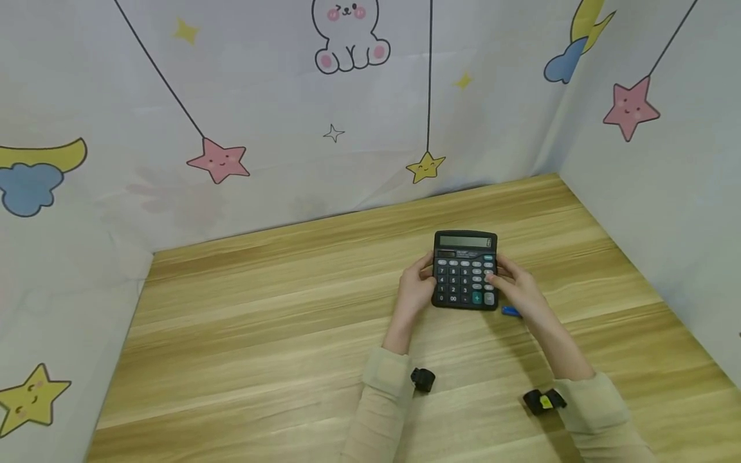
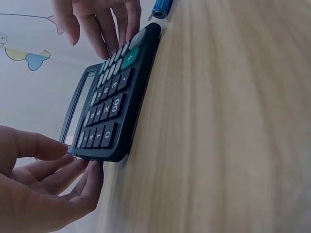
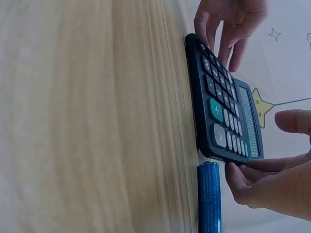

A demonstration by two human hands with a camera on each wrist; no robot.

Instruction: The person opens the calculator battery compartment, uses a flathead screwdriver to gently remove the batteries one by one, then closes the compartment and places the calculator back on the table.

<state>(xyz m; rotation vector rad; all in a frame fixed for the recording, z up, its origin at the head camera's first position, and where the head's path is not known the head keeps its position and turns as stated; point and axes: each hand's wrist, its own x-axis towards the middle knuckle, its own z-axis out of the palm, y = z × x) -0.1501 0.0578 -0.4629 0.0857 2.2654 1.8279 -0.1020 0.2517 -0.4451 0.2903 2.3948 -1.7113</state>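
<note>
A black desk calculator (image 1: 466, 276) faces up, with its screen at the far side; a single digit shows at the right of the screen. Along its left edge my left hand (image 1: 414, 288) holds it, thumb by the upper side and fingers bent against the edge, as the left wrist view shows. On the opposite edge my right hand (image 1: 518, 290) has its fingers bent against the side. Its thumb is raised apart from the keys in the right wrist view. Whether the calculator's far end rests on the table I cannot tell.
A blue cylinder with small print (image 3: 209, 196) lies on the table just right of the calculator, partly under my right hand. Two black straps (image 1: 424, 380) are near my sleeves. Printed cloth walls (image 1: 324, 122) border the wooden table (image 1: 260, 334) at the back and sides.
</note>
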